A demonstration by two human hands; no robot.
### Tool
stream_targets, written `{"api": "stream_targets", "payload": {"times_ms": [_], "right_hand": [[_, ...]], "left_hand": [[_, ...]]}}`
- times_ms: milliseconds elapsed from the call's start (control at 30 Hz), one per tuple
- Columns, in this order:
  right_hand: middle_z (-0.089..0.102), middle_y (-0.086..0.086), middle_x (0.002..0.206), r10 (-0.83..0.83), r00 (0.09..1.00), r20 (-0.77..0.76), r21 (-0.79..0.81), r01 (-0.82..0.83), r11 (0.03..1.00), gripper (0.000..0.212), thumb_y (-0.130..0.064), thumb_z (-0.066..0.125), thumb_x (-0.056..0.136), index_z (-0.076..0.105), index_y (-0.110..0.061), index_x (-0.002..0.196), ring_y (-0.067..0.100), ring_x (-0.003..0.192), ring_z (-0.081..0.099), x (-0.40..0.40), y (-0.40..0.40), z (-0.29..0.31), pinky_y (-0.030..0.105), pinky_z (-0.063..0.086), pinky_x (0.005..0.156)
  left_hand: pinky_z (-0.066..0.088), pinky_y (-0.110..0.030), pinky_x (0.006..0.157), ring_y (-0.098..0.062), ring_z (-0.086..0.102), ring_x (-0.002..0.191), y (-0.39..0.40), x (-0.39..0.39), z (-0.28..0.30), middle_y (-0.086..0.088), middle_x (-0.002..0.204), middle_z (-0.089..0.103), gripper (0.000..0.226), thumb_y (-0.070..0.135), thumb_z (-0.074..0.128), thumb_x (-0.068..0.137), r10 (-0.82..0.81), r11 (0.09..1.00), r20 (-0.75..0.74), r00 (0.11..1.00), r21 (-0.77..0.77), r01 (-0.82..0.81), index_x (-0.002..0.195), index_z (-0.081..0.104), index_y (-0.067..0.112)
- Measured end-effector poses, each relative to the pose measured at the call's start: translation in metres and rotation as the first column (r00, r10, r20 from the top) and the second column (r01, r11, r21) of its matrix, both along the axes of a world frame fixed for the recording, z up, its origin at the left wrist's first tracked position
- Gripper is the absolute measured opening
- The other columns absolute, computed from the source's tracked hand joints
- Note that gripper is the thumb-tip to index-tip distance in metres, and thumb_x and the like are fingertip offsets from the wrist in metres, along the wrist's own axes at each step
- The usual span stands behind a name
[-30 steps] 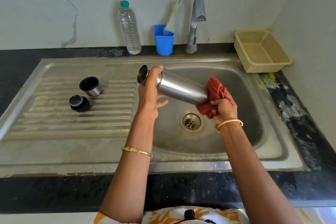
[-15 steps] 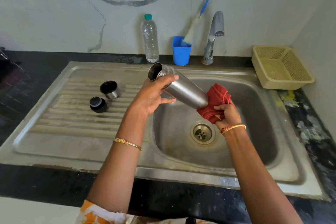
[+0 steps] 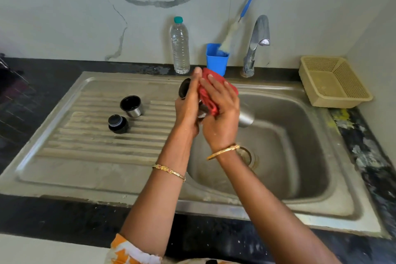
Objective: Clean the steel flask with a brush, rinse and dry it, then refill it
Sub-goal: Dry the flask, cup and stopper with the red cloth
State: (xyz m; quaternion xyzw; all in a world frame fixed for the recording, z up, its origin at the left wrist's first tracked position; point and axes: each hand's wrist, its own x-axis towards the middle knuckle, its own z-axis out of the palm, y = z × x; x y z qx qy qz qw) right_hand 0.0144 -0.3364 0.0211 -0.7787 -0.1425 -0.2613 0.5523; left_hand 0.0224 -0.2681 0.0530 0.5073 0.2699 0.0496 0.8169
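The steel flask (image 3: pixel 246 119) lies tilted over the sink bowl, its open mouth up to the left, its base down to the right. My left hand (image 3: pixel 188 107) grips it near the mouth. My right hand (image 3: pixel 220 113) holds a red cloth (image 3: pixel 211 90) wrapped over the flask's upper body, which hides most of the steel. The flask's steel cup lid (image 3: pixel 131 106) and black stopper (image 3: pixel 117 124) stand on the ribbed drainboard to the left. A blue-handled bottle brush (image 3: pixel 240 19) stands in a blue cup (image 3: pixel 216 61) behind the sink.
A clear water bottle (image 3: pixel 180 46) with a teal cap stands at the wall left of the blue cup. The tap (image 3: pixel 256 44) rises behind the sink bowl (image 3: pixel 295 152). A beige plastic basket (image 3: pixel 334 82) sits on the black counter at the right.
My right hand has slid the red cloth from the flask's base up along the body toward the mouth. The flask has risen a little. The camera moved closer.
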Motion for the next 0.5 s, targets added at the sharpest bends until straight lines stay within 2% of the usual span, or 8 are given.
{"api": "stream_targets", "payload": {"times_ms": [67,100,133,200,267,367,433,500], "right_hand": [[0.057,-0.001,0.133,0.019,0.988,0.152,-0.184,0.009,0.983,0.041,-0.012,0.05,0.085,0.063,-0.023,0.122,0.031,0.131,0.041,-0.007,0.0,-0.009,0.047,0.032,0.106],[0.057,-0.001,0.134,0.049,0.966,0.254,-0.291,0.028,0.956,0.036,-0.014,0.054,0.088,0.064,-0.024,0.121,0.031,0.132,0.04,-0.009,-0.005,-0.019,0.049,0.033,0.104],[0.057,-0.001,0.133,0.071,0.939,0.338,-0.384,0.068,0.921,0.034,-0.013,0.059,0.088,0.065,-0.025,0.12,0.032,0.132,0.04,-0.006,-0.015,-0.033,0.052,0.033,0.103],[0.058,-0.001,0.132,0.027,0.907,0.42,-0.459,0.187,0.868,0.034,-0.01,0.061,0.088,0.067,-0.025,0.118,0.034,0.131,0.04,0.004,-0.04,-0.055,0.054,0.032,0.102],[0.059,0.001,0.129,-0.102,0.912,0.396,-0.39,0.268,0.881,0.038,-0.007,0.05,0.087,0.066,-0.023,0.117,0.035,0.13,0.039,0.013,-0.06,-0.065,0.055,0.035,0.102],[0.059,0.003,0.129,-0.264,0.956,0.128,-0.191,0.285,0.939,0.055,-0.002,0.039,0.073,0.063,-0.02,0.118,0.033,0.128,0.041,0.029,-0.072,-0.052,0.055,0.039,0.102],[0.061,0.001,0.125,-0.235,0.967,0.096,-0.177,0.248,0.952,0.056,-0.002,0.039,0.069,0.066,-0.02,0.115,0.035,0.125,0.045,0.03,-0.057,-0.035,0.056,0.04,0.1],[0.064,0.0,0.122,-0.131,0.974,0.185,-0.286,0.181,0.941,0.048,-0.008,0.043,0.073,0.07,-0.021,0.111,0.035,0.123,0.047,0.016,-0.023,-0.022,0.054,0.041,0.097]], "left_hand": [[0.054,-0.046,0.092,-0.032,0.068,0.106,0.01,0.0,-0.002,-0.016,0.117,0.069,0.096,0.072,0.081,0.05,-0.049,0.991,0.014,0.999,-0.123,0.05,0.121,0.065,0.009],[0.052,-0.05,0.095,-0.035,0.066,0.109,0.017,0.0,-0.003,-0.02,0.122,0.065,0.105,0.074,0.081,0.047,-0.06,0.981,0.016,0.998,-0.183,0.062,0.126,0.062,0.006],[0.052,-0.052,0.094,-0.037,0.065,0.109,0.023,-0.001,-0.001,-0.022,0.124,0.064,0.105,0.073,0.079,0.051,-0.052,0.972,0.014,0.999,-0.23,0.054,0.128,0.059,0.004],[0.058,-0.049,0.08,-0.036,0.068,0.098,0.033,-0.003,0.004,-0.02,0.115,0.066,0.082,0.065,0.07,0.072,0.013,0.956,-0.008,1.0,-0.292,-0.015,0.128,0.058,0.007],[0.059,-0.05,0.072,-0.036,0.067,0.094,0.046,-0.004,0.003,-0.02,0.112,0.065,0.063,0.055,0.064,0.083,0.059,0.94,-0.023,0.998,-0.336,-0.064,0.126,0.055,0.01],[0.058,-0.05,0.074,-0.036,0.067,0.096,0.06,-0.006,0.0,-0.02,0.113,0.064,0.059,0.049,0.064,0.084,0.049,0.939,-0.02,0.999,-0.34,-0.053,0.128,0.052,0.012],[0.058,-0.048,0.072,-0.035,0.067,0.098,0.056,-0.008,-0.003,-0.019,0.116,0.064,0.061,0.049,0.066,0.082,-0.005,0.951,-0.052,0.999,-0.31,-0.012,0.13,0.052,0.013],[0.058,-0.041,0.069,-0.03,0.068,0.095,0.044,-0.012,-0.006,-0.015,0.114,0.067,0.062,0.051,0.064,0.082,-0.046,0.959,-0.08,0.996,-0.283,0.021,0.128,0.057,0.01]]}}
